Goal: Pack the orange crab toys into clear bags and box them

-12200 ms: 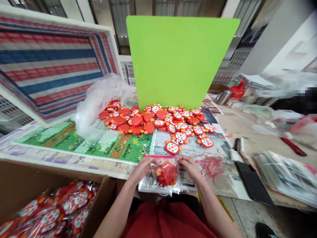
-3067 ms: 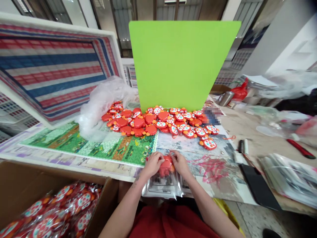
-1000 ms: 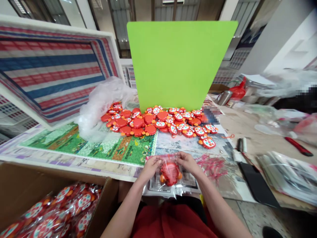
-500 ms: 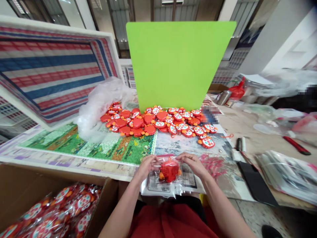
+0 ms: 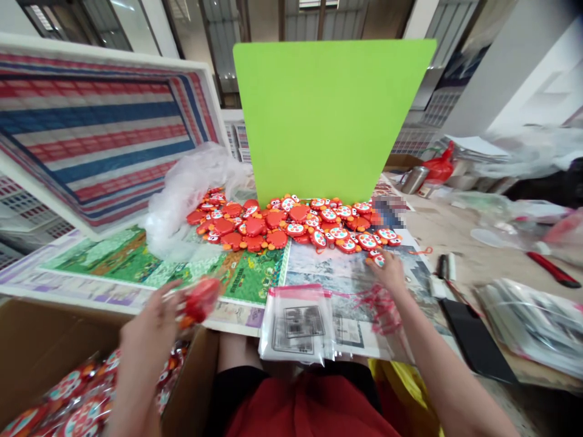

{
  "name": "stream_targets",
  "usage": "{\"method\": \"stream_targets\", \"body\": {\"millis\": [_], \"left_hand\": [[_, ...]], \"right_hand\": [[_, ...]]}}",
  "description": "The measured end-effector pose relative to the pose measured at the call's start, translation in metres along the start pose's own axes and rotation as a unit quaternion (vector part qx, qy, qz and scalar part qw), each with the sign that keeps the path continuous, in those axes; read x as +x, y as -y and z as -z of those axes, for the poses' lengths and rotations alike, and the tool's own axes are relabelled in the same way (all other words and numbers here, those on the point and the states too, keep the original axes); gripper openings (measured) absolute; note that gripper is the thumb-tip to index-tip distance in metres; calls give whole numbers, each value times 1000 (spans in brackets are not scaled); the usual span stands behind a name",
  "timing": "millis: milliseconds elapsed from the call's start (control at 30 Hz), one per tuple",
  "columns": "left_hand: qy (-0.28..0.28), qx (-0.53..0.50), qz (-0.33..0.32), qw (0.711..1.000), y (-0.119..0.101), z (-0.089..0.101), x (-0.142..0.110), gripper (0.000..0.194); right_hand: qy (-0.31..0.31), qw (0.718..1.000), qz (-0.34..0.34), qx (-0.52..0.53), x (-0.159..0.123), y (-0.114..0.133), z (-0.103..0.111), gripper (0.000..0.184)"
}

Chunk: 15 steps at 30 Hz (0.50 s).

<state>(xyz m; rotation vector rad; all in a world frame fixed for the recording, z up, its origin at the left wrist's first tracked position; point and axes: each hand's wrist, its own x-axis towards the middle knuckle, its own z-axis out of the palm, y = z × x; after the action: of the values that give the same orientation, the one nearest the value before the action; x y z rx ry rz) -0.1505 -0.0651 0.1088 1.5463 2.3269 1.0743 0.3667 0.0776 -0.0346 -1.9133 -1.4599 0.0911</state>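
My left hand grips a bagged red toy, blurred by motion, above the near rim of the cardboard box. Inside that box lie several bagged red toys with dotted white faces. Out to the right, my right hand has its fingers on a loose red crab-like toy, at the near edge of a pile of such toys. A stack of clear plastic bags with pink zip strips lies in front of my body.
A green board stands upright behind the pile. At left leans a striped, white-framed crate beside crumpled clear plastic. Pink strips, a black flat object and a red cutter knife lie to the right.
My hands have parted from the middle. The left carried the bagged toy leftward to the box; the right reached forward and right to a loose toy. The bag stack is now uncovered.
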Motion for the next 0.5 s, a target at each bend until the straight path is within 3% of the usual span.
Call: {"method": "stream_targets", "body": {"millis": [33, 100, 167, 200, 233, 300, 400, 500], "left_hand": [[-50, 87, 24, 995, 12, 18, 0, 44], [-141, 186, 0, 972, 30, 34, -3, 45], [-191, 200, -98, 956, 36, 22, -6, 46], [-180, 185, -155, 954, 33, 6, -8, 44], [-143, 160, -201, 956, 27, -14, -11, 41], [-7, 91, -274, 957, 6, -64, -18, 34], [154, 16, -319, 935, -36, -135, -35, 31], [229, 24, -322, 918, -67, -186, -52, 28]], "right_hand": [[-8, 998, -28, -49, 7, -13, 1, 64], [8, 990, -80, -115, 14, -32, -1, 74], [43, 986, -87, -139, 12, -40, -7, 78], [56, 986, -73, -140, 8, -40, -10, 77], [66, 987, -50, -139, 4, -38, -12, 74], [84, 987, 3, -137, -5, -30, -13, 66], [134, 981, 56, -130, -17, -11, -7, 55], [151, 983, 73, -80, -29, 8, 3, 51]]}}
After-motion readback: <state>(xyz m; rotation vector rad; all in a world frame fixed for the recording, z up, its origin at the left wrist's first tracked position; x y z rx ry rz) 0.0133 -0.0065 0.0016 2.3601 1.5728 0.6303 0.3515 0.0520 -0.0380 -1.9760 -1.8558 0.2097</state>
